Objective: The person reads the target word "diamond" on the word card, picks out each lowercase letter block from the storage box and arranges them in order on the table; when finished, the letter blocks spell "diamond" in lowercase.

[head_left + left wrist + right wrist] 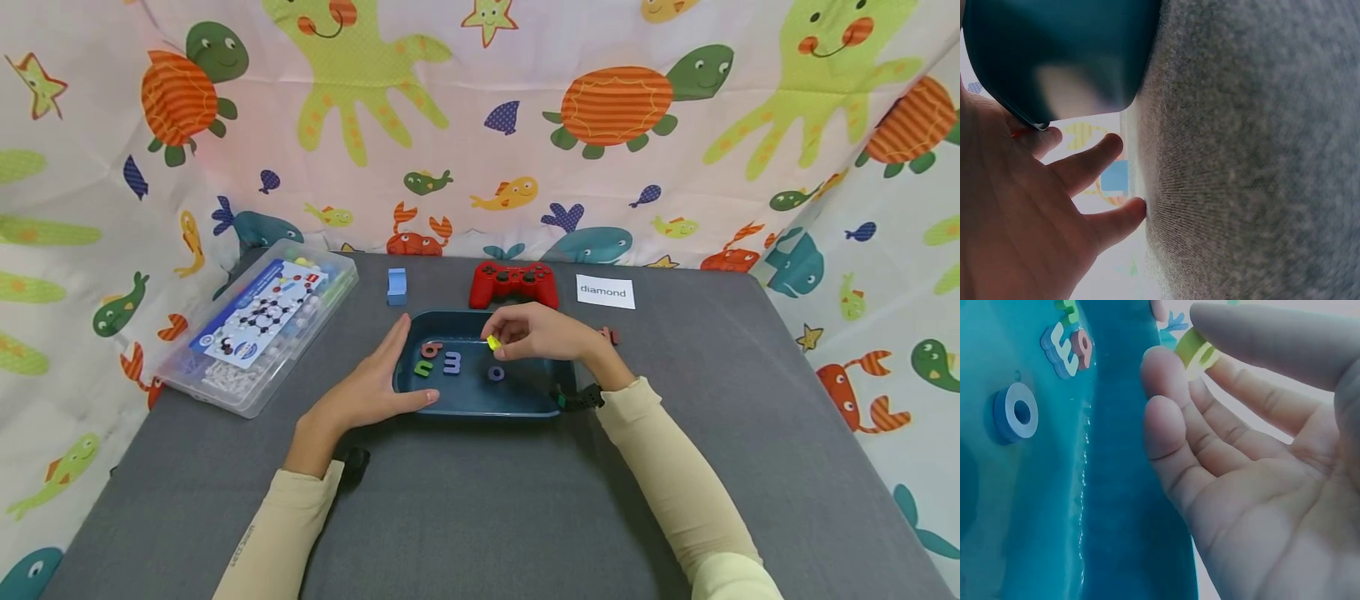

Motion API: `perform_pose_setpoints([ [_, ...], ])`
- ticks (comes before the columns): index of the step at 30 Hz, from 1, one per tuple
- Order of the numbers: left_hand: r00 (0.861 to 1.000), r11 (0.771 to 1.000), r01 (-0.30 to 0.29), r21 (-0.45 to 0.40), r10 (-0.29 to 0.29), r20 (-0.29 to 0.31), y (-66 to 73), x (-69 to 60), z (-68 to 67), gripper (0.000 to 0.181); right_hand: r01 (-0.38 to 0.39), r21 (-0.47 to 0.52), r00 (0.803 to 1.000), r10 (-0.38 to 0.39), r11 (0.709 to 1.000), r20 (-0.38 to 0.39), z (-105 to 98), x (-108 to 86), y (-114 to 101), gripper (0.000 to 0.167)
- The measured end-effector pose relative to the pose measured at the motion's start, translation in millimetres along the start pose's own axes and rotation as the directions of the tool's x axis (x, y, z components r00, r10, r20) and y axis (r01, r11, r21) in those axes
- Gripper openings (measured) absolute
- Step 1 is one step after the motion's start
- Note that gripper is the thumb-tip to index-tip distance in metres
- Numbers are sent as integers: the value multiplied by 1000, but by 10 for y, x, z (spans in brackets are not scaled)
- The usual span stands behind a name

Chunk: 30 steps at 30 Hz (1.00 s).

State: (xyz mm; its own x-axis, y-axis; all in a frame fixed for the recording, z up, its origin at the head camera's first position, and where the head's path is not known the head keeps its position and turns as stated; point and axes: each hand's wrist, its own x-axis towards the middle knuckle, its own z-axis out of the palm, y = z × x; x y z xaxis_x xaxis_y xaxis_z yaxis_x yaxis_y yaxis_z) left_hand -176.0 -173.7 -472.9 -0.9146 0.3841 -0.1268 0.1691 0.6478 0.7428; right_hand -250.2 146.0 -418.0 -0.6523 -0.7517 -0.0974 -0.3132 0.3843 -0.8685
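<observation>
Watching over the head feed, I see a dark grey table [465, 517] backed and flanked by a hanging cloth [457, 108] printed with turtles, crabs, whales and fish. Along the far part of the table I have a blue block [397, 287], a red game controller [513, 285] and a white card [605, 292] reading "diamond"; a clear plastic case [258, 325] with a printed label lies at the left. Nearer the middle stands a blue tray [480, 402], and on its floor lie a reddish letter [431, 350], a green n [423, 368], a purple m [452, 363] and a purple o [496, 373].

My left hand [367, 387] is at the tray's left end, its fingers [1088, 164] straight and spread, thumb reaching over the near rim. On my right hand [525, 332], thumb and forefinger pinch a small yellow piece [492, 342] above the tray; the other fingers bend loosely beside them. I cannot tell which letter it is.
</observation>
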Motion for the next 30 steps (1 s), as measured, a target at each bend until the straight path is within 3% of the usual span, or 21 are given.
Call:
perform_pose_setpoints([
  [9,1000,1000,-3,0,3,3,-23,-10,-5,126,56,149,993,-40,987,-107,-37,-137,79,25],
  [20,1000,1000,-14,-5,14,12,-13,-9,-14,127,24,193,974,20,981,-225,-103,-324,138,29],
  [30,1000,1000,-1,-5,1,10,5,2,-13,124,70,148,945,-19,986,-326,-173,-497,251,30],
])
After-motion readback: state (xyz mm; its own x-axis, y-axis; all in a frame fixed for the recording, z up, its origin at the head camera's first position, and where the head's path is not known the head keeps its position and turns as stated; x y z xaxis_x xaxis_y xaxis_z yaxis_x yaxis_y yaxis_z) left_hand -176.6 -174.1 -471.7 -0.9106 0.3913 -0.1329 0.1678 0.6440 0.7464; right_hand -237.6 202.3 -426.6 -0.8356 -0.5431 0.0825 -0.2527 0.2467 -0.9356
